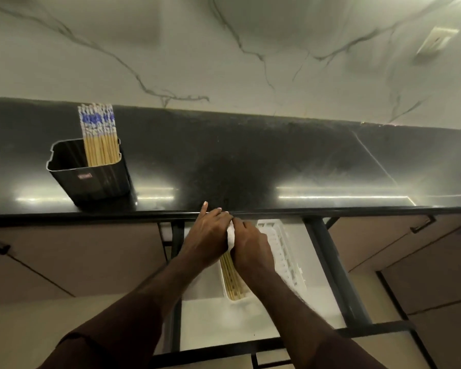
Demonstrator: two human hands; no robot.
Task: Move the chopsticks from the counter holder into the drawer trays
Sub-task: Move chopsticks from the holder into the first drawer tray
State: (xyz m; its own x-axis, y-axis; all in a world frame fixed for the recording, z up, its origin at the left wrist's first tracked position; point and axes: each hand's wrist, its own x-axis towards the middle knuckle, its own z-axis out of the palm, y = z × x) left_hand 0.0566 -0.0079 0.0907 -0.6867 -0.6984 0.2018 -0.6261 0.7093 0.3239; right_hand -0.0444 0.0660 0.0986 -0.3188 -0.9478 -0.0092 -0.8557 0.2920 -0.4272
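Note:
A dark holder stands on the black counter at the left, with several bamboo chopsticks with blue-and-white tops leaning in its right side. Below the counter edge the drawer is pulled out. Inside it, a bundle of chopsticks lies in a narrow white tray. My left hand and my right hand are both closed over the patterned top end of that bundle, touching each other. The bundle's upper part is hidden under my hands.
A second white slotted tray lies to the right of the first in the drawer. Cabinet doors with dark handles flank the drawer. The black counter runs along a marble wall with a socket.

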